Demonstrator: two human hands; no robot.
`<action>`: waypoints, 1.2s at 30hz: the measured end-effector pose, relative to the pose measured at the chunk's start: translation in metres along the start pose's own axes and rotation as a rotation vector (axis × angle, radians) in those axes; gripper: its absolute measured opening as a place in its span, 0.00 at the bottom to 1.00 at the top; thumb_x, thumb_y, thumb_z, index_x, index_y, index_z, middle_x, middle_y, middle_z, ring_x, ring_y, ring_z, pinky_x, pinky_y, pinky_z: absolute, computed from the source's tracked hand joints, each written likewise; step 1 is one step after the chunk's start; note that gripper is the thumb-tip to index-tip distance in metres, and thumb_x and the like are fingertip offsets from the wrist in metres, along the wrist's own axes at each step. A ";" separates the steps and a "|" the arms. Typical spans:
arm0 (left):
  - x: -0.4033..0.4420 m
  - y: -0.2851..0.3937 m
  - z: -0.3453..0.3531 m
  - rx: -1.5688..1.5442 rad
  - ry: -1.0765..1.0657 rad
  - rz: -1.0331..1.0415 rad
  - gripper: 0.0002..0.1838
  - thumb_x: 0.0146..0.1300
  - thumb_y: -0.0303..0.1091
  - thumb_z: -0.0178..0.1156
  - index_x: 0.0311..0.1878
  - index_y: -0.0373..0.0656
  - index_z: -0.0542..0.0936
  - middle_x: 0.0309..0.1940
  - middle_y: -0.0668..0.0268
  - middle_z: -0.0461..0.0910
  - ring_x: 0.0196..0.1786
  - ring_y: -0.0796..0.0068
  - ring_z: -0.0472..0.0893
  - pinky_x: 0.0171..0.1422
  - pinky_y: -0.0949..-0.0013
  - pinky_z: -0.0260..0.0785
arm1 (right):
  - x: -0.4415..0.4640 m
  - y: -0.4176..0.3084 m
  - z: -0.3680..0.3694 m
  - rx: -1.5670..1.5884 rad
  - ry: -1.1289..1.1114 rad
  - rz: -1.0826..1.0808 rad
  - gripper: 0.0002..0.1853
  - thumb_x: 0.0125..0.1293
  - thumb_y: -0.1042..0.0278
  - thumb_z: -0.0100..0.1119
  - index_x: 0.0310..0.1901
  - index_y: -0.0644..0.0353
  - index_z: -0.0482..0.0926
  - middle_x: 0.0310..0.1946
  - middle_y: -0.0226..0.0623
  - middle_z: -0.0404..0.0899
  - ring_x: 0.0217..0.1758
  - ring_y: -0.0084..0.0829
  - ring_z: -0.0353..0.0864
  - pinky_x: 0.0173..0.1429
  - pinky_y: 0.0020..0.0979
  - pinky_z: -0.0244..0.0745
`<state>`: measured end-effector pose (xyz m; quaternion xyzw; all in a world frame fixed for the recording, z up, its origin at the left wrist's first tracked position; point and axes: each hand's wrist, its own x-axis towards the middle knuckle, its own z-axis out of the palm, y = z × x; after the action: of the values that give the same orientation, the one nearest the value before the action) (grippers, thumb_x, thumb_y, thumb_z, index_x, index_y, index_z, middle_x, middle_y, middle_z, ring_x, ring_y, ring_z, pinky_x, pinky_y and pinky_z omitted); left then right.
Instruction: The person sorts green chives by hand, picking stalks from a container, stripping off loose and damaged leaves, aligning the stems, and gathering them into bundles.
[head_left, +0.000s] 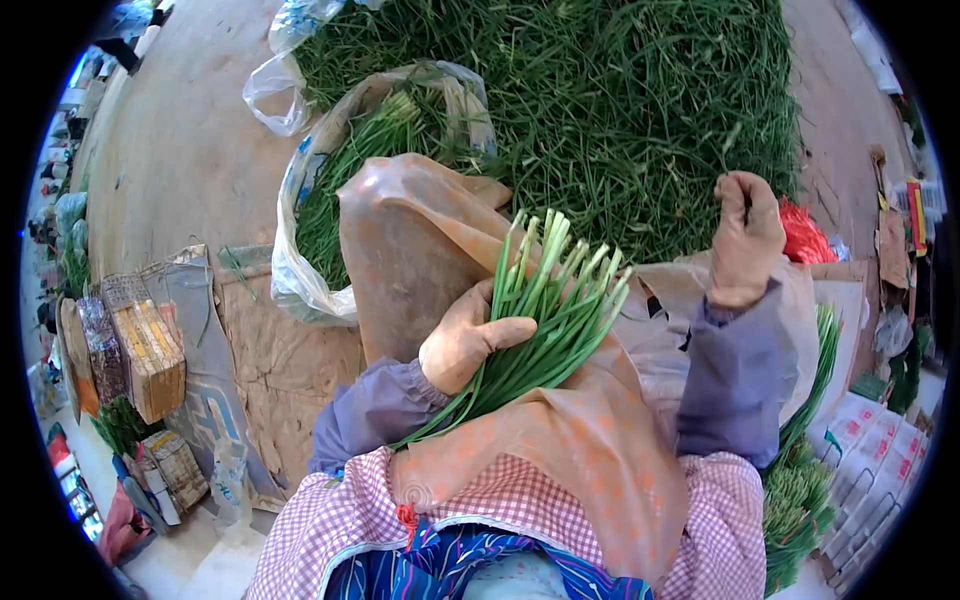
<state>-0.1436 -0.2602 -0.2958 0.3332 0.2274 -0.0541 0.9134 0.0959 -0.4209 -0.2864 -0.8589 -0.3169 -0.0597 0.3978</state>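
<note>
A bundle of long green stalks point(545, 325) with pale cut ends lies across the plastic-covered lap, ends pointing up and away. My left hand point(465, 340), in a tan glove, holds the bundle from its left side, thumb across the stalks. Over the edge of the large green heap point(580, 110), my right hand point(745, 235) is raised with its fingers curled together; whether anything is between the fingertips is too small to tell. An open plastic bag point(285, 250) with more green stalks point(345, 180) stands beyond the left knee.
Flattened cardboard point(285, 370) covers the floor at the left, near stacked boxes point(145, 345). A red plastic bag point(803, 235) lies right of my right hand. Tied green bunches point(795, 500) and white-and-red cartons point(875, 450) are at the lower right.
</note>
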 end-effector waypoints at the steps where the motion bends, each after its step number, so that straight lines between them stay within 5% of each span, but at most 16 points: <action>1: -0.001 -0.001 0.003 -0.043 -0.009 -0.003 0.29 0.60 0.30 0.63 0.64 0.34 0.68 0.56 0.61 0.77 0.57 0.68 0.77 0.65 0.65 0.67 | -0.003 -0.016 -0.011 -0.125 -0.118 -0.134 0.08 0.55 0.77 0.60 0.38 0.55 0.77 0.35 0.35 0.76 0.42 0.38 0.77 0.46 0.37 0.73; 2: -0.003 -0.003 0.004 -0.069 -0.002 -0.042 0.29 0.60 0.29 0.63 0.64 0.34 0.68 0.56 0.61 0.77 0.57 0.68 0.77 0.65 0.65 0.67 | -0.006 -0.033 -0.013 -0.232 -0.220 -0.280 0.09 0.55 0.78 0.60 0.37 0.54 0.77 0.36 0.35 0.76 0.42 0.38 0.77 0.46 0.38 0.73; 3: -0.003 -0.003 0.003 -0.078 0.013 -0.055 0.29 0.60 0.29 0.63 0.64 0.35 0.68 0.56 0.61 0.77 0.58 0.68 0.76 0.65 0.65 0.67 | -0.008 -0.044 -0.005 -0.073 -0.294 -0.616 0.08 0.53 0.73 0.63 0.35 0.52 0.77 0.39 0.34 0.76 0.46 0.37 0.78 0.56 0.43 0.71; 4: -0.002 -0.006 0.003 -0.025 0.028 -0.026 0.28 0.61 0.29 0.62 0.64 0.35 0.68 0.55 0.62 0.77 0.57 0.69 0.76 0.66 0.65 0.67 | -0.019 -0.060 0.006 -0.135 -0.371 -0.689 0.09 0.52 0.64 0.65 0.35 0.50 0.78 0.43 0.33 0.76 0.53 0.38 0.76 0.67 0.54 0.60; 5: -0.002 -0.010 0.001 0.028 0.044 0.007 0.28 0.61 0.29 0.62 0.64 0.36 0.69 0.55 0.63 0.77 0.57 0.70 0.76 0.66 0.66 0.66 | -0.026 -0.073 0.010 -0.215 -0.529 -0.591 0.14 0.50 0.56 0.67 0.39 0.48 0.80 0.48 0.32 0.76 0.59 0.41 0.72 0.71 0.61 0.47; 9: 0.007 -0.016 -0.011 0.039 -0.062 0.019 0.26 0.63 0.30 0.62 0.63 0.35 0.69 0.52 0.65 0.77 0.55 0.76 0.76 0.63 0.71 0.68 | -0.029 -0.062 0.037 -0.111 -0.747 -0.514 0.19 0.53 0.51 0.66 0.48 0.40 0.83 0.54 0.31 0.77 0.64 0.45 0.67 0.73 0.62 0.32; 12: 0.008 -0.025 -0.016 0.049 -0.073 0.032 0.26 0.63 0.30 0.62 0.63 0.35 0.68 0.52 0.65 0.77 0.54 0.77 0.76 0.61 0.71 0.68 | -0.027 -0.069 0.040 -0.031 -0.854 -0.423 0.17 0.53 0.57 0.66 0.47 0.38 0.83 0.54 0.26 0.78 0.64 0.40 0.69 0.72 0.64 0.36; 16: 0.007 -0.026 -0.016 0.150 -0.049 0.061 0.28 0.63 0.31 0.64 0.64 0.35 0.67 0.53 0.66 0.77 0.55 0.77 0.76 0.63 0.70 0.68 | -0.043 -0.062 0.046 0.038 -0.633 -0.408 0.16 0.55 0.64 0.64 0.47 0.45 0.83 0.43 0.27 0.83 0.51 0.33 0.80 0.69 0.63 0.48; 19: 0.010 -0.028 -0.018 0.113 -0.086 0.054 0.29 0.62 0.29 0.64 0.65 0.36 0.66 0.54 0.66 0.77 0.55 0.77 0.76 0.64 0.71 0.67 | -0.045 -0.050 0.048 0.064 -0.494 -0.312 0.08 0.58 0.70 0.63 0.40 0.51 0.85 0.25 0.34 0.83 0.30 0.35 0.83 0.52 0.41 0.75; 21: 0.009 -0.031 -0.017 0.035 -0.111 0.059 0.29 0.61 0.29 0.63 0.65 0.35 0.66 0.53 0.65 0.77 0.54 0.77 0.76 0.62 0.72 0.67 | -0.038 -0.053 0.042 0.496 -0.287 0.164 0.03 0.63 0.69 0.63 0.36 0.56 0.84 0.19 0.33 0.80 0.22 0.27 0.79 0.39 0.30 0.76; 24: 0.010 -0.035 -0.022 0.009 -0.123 0.035 0.32 0.63 0.27 0.63 0.68 0.36 0.63 0.59 0.63 0.75 0.59 0.73 0.75 0.68 0.68 0.65 | -0.002 -0.017 0.022 0.573 0.084 0.366 0.07 0.69 0.65 0.58 0.40 0.58 0.82 0.20 0.30 0.79 0.24 0.22 0.77 0.39 0.28 0.74; 27: 0.006 -0.026 -0.019 -0.021 -0.127 0.033 0.33 0.63 0.25 0.62 0.70 0.37 0.61 0.61 0.63 0.74 0.63 0.72 0.74 0.71 0.67 0.63 | -0.008 0.048 0.018 1.020 0.103 0.587 0.16 0.71 0.60 0.57 0.56 0.56 0.73 0.34 0.30 0.83 0.35 0.24 0.81 0.40 0.29 0.78; 29: 0.004 -0.021 -0.015 -0.036 -0.118 0.054 0.33 0.63 0.25 0.62 0.70 0.37 0.61 0.61 0.63 0.74 0.63 0.72 0.74 0.71 0.67 0.63 | -0.039 0.042 0.018 1.335 -0.218 0.867 0.29 0.69 0.51 0.58 0.65 0.55 0.62 0.45 0.35 0.81 0.43 0.31 0.82 0.46 0.36 0.80; 31: 0.003 -0.020 -0.011 -0.072 -0.139 0.029 0.32 0.63 0.27 0.63 0.69 0.37 0.62 0.60 0.64 0.75 0.61 0.73 0.74 0.70 0.67 0.63 | -0.079 0.004 0.024 1.532 -0.455 0.912 0.39 0.65 0.43 0.60 0.69 0.55 0.55 0.51 0.41 0.78 0.51 0.40 0.80 0.56 0.44 0.79; 33: 0.010 -0.028 -0.019 -0.073 -0.134 -0.023 0.31 0.64 0.28 0.63 0.69 0.37 0.63 0.59 0.64 0.75 0.60 0.74 0.75 0.69 0.68 0.64 | -0.089 -0.039 0.029 1.716 -0.534 0.842 0.41 0.60 0.42 0.65 0.67 0.57 0.59 0.55 0.46 0.75 0.57 0.45 0.77 0.64 0.49 0.74; 36: 0.001 -0.015 -0.001 -0.076 -0.143 0.006 0.30 0.65 0.32 0.62 0.68 0.37 0.64 0.56 0.64 0.76 0.56 0.76 0.77 0.64 0.70 0.69 | -0.086 -0.070 0.041 1.772 -0.464 0.840 0.38 0.60 0.45 0.66 0.65 0.58 0.64 0.54 0.46 0.76 0.56 0.44 0.78 0.61 0.48 0.76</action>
<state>-0.1466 -0.2706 -0.3060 0.2945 0.1622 -0.0663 0.9394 -0.0197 -0.4000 -0.2991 -0.2860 0.0116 0.5110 0.8105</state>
